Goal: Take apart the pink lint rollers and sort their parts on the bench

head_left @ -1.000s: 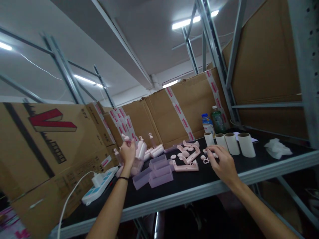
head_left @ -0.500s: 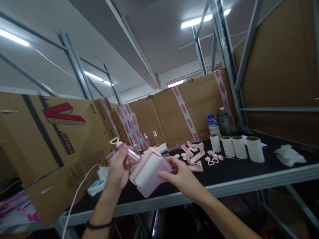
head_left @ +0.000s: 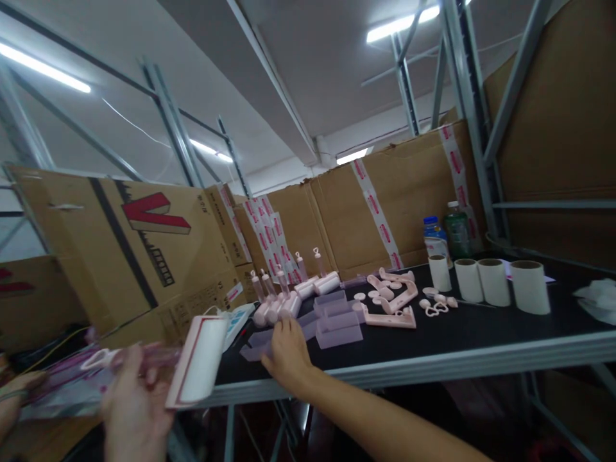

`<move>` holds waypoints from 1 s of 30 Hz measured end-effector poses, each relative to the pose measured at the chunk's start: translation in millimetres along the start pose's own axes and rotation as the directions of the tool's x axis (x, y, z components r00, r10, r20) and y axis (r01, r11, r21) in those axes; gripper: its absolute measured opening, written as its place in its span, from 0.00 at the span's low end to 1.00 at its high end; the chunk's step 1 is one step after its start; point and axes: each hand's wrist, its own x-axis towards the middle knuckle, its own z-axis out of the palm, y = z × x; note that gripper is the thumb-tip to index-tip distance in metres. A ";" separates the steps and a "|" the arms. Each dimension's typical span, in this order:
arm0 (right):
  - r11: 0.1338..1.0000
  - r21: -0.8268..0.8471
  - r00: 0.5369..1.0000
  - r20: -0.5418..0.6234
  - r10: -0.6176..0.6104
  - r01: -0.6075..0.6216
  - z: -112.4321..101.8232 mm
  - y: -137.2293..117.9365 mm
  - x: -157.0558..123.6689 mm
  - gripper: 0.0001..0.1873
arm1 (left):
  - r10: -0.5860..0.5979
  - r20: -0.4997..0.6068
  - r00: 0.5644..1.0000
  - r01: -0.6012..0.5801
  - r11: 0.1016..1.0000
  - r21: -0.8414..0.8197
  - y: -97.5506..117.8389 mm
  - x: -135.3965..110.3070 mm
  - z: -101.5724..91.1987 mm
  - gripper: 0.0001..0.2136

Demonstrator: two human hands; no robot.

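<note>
My left hand [head_left: 132, 410] is low at the left, off the table edge, closed round the clear pink handle of a lint roller [head_left: 197, 369] with a white roll in a pink frame. My right hand [head_left: 286, 356] rests on the black table [head_left: 457, 340] near its front edge, fingers bent over a clear purple cover [head_left: 260, 350]; whether it grips the cover is hard to tell. Just behind it lie more purple covers [head_left: 337, 317] and a row of finished pink rollers [head_left: 282, 301].
Pink handle parts [head_left: 392, 305] and small pink caps lie mid-table. Several white paper rolls [head_left: 491, 282] stand at the right with two bottles [head_left: 445, 237] behind. A power strip [head_left: 235, 317] sits at the left end. Cardboard boxes [head_left: 144, 256] wall the back and left.
The left hand has carried the lint roller down and left, away from the table. The right hand let go of the roller and dropped onto the purple covers. The view turned left.
</note>
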 end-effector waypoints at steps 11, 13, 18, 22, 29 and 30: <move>0.698 0.696 0.884 0.420 -0.206 -0.168 -121.2 9.9 -69.6 0.24 | -0.188 0.789 0.584 -0.109 0.946 0.306 -29.2 -83.7 45.6 0.20; 0.753 0.641 0.894 0.414 -0.171 -0.153 -139.2 8.7 -95.7 0.19 | -0.168 0.851 0.497 -0.180 0.940 0.290 -33.8 -99.3 61.9 0.20; 0.559 0.813 0.970 0.027 0.244 -0.163 -140.2 18.7 -128.8 0.17 | -0.055 0.792 0.609 -0.106 0.983 0.150 -48.1 -125.0 87.6 0.26; 0.412 0.911 0.858 -0.227 0.461 0.019 -132.0 31.3 -132.7 0.18 | -0.143 0.875 0.463 0.122 0.988 0.097 -57.4 -148.7 100.8 0.31; 0.376 0.926 0.843 -0.228 0.487 0.034 -141.6 31.8 -136.6 0.21 | -0.210 0.838 0.504 0.227 0.968 0.106 -59.3 -181.1 121.8 0.24; 0.393 0.919 0.842 -0.238 0.485 0.033 -145.0 31.0 -136.0 0.21 | -0.210 0.828 0.520 0.240 0.966 0.094 -60.2 -184.0 122.9 0.24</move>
